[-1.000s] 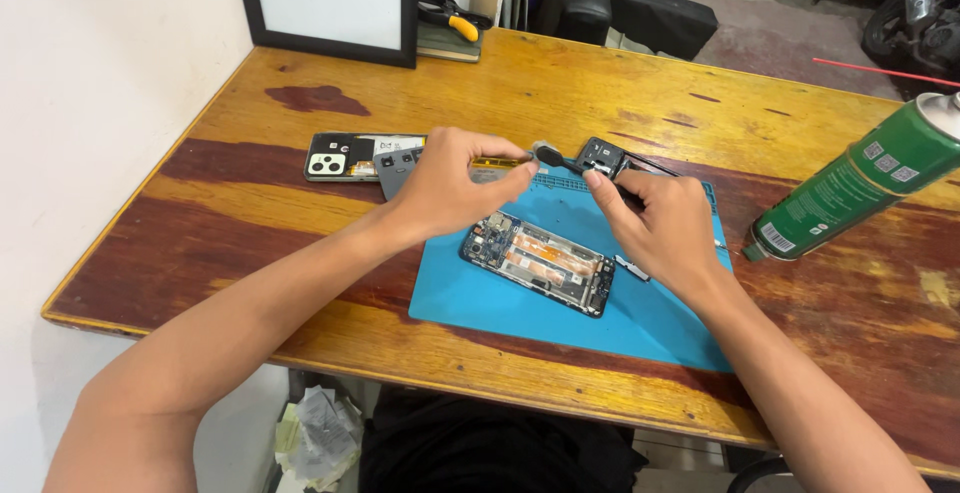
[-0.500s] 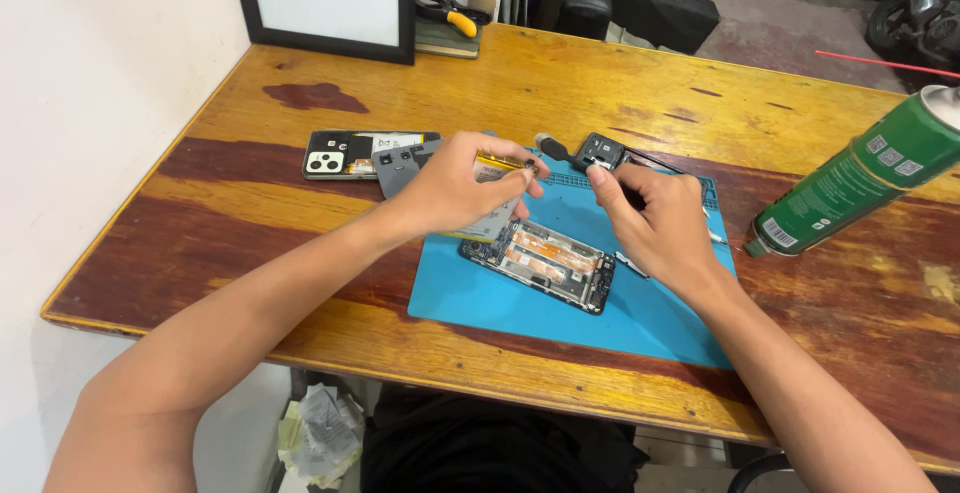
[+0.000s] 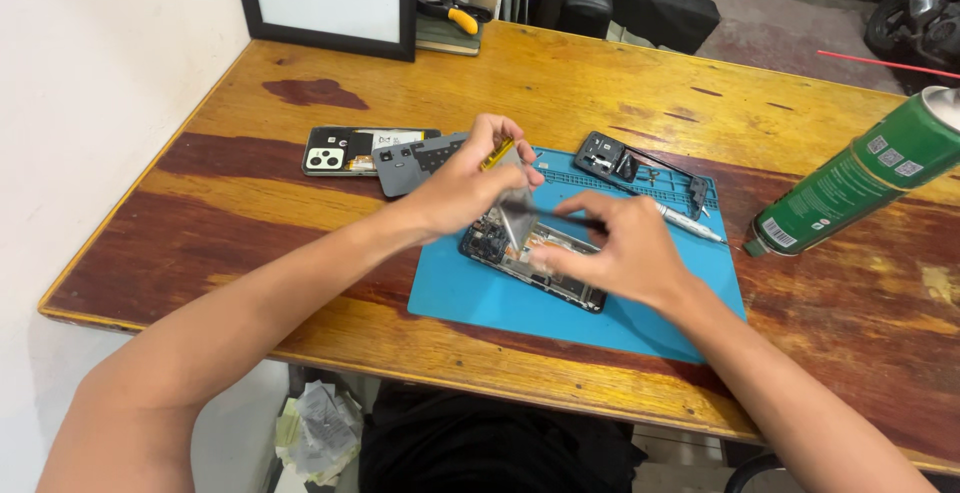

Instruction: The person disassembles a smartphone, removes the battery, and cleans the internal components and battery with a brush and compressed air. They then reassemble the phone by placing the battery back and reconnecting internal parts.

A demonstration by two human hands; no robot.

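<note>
left fingers: curled, pinching a small yellow-handled tool [image 3: 497, 153] near its tip; thumb against forefinger.
left hand [image 3: 465, 185]: hovering over top end of opened phone [image 3: 535, 258]; half a second back it sat further up and left, over the grey part, so has come down onto the phone.
right fingers: pinched around thin dark tweezers [image 3: 560, 217], tips aimed left toward the left hand; grip blurred, exact finger count cannot tell.
right hand [image 3: 622, 251]: now lying across the phone's middle; earlier parked at mat's upper right by the dark module, so moved left and down.
thin grey piece [image 3: 515, 215]: pale, translucent-looking sliver between the two hands, above the phone; blurred, cannot tell if lifted by tweezers or by left fingers. Not seen in earlier pictures.
phone: back off, board and innards exposed, lying slanted on blue mat [image 3: 480, 298], centre-left of it; same spot as before.
meaning: both hands converged on the phone, a flat part apparently being lifted off or laid on; judged mid-step, nothing set aside yet.
around: grey cover piece [image 3: 412, 161] and camera-side back panel [image 3: 345, 148] on table [image 3: 250, 208] left of mat; dark module [image 3: 605, 156] at mat's top; pen-like driver [image 3: 688, 223] right of hand; green spray can [image 3: 855, 178] lying far right, well apart.
</note>
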